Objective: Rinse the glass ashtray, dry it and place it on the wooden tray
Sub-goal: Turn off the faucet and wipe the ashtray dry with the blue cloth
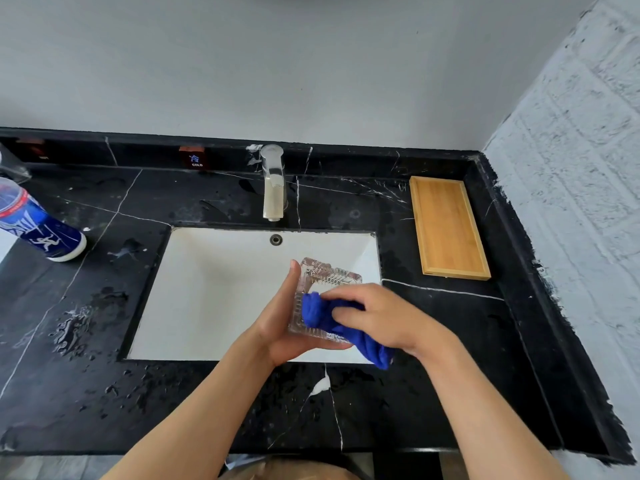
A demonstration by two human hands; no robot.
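Observation:
Over the right part of the white sink (214, 292), my left hand (280, 320) holds a square ribbed glass ashtray (323, 277) from below and from its left side, tilted toward me. My right hand (374, 315) grips a bunched blue cloth (317, 310) and presses it into the ashtray's hollow; the cloth's tail hangs down past my wrist. The wooden tray (446, 226) lies on the black counter to the right of the sink, with nothing on it.
A steel tap (273, 183) stands behind the sink, with no water running. A blue-and-white bottle (38, 226) stands at the left edge of the black marble counter (104, 393), which has water drops on it. A textured wall closes the right side.

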